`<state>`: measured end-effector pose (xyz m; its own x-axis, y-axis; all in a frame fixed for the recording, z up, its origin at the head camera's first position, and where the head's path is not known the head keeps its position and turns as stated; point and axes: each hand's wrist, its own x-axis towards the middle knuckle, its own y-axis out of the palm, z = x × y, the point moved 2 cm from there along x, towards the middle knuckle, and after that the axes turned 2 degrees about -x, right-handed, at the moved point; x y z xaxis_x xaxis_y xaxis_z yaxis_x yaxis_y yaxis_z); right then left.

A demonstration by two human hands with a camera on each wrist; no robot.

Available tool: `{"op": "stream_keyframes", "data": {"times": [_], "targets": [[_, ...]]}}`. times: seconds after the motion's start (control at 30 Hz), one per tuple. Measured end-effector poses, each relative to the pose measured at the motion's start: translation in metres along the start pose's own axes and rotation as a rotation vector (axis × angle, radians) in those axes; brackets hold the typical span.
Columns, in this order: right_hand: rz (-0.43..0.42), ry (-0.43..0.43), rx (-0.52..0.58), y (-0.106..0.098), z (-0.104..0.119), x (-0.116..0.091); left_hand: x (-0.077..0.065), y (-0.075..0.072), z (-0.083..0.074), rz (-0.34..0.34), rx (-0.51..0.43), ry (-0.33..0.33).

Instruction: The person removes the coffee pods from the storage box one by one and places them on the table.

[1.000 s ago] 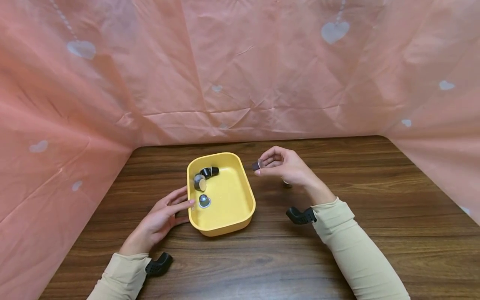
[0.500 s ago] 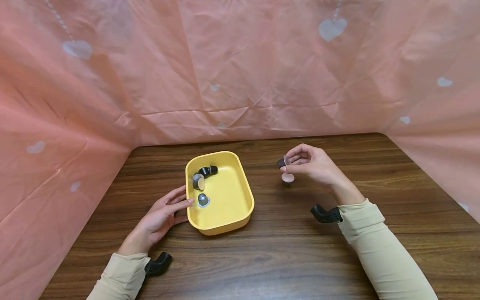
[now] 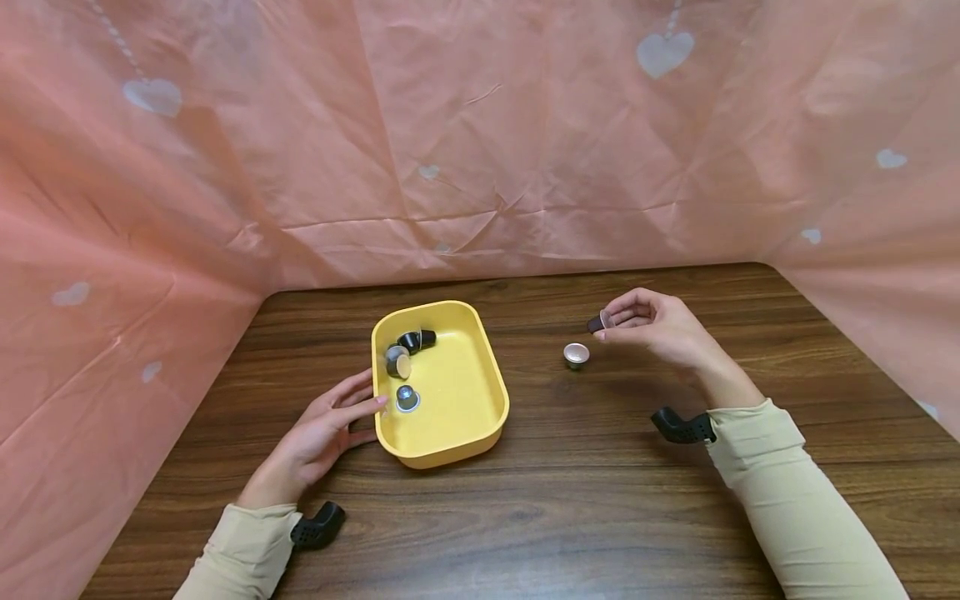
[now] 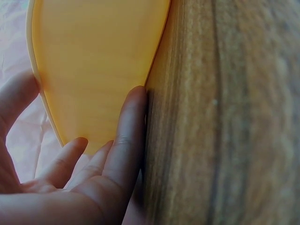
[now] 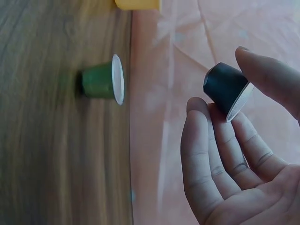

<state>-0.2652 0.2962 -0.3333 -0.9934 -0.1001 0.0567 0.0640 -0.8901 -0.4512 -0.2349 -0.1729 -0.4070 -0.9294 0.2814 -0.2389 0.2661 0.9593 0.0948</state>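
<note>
My right hand (image 3: pixel 667 333) pinches a dark coffee capsule (image 3: pixel 597 322) between thumb and fingertips, above the table. In the right wrist view the same dark capsule (image 5: pixel 226 89) is tilted, its pale lid towards the palm. A green coffee capsule (image 5: pixel 99 80) with a whitish lid stands lid-up on the table, left of that hand in the head view. At the left wall of a yellow tray (image 3: pixel 442 460), my left hand (image 3: pixel 318 437) lays its fingers against the outside, thumb at the rim. Inside, several coffee capsules (image 3: pixel 407 398) lie along the left side.
The dark wooden table (image 3: pixel 480 533) runs back to a pink curtain (image 3: pixel 480 167) printed with pale hearts, which also hangs at both sides. Black wrist mounts (image 3: pixel 318 527) stick out below the hands.
My right hand has moved right, away from the tray, still pinching the dark capsule. The green capsule it partly hid is now in full view. The left hand stays at the tray.
</note>
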Motion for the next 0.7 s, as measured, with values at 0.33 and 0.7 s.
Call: {"op": "stream_keyframes", "data": {"times": [0.33,0.7], "targets": [[-0.077,0.014,-0.133,-0.021,-0.007,0.002,0.000,-0.001,0.000,-0.003,0.003,0.004],[-0.099,0.018,-0.341,-0.018,-0.013,0.004,-0.001,-0.001,0.000,-0.005,0.005,0.000]]}}
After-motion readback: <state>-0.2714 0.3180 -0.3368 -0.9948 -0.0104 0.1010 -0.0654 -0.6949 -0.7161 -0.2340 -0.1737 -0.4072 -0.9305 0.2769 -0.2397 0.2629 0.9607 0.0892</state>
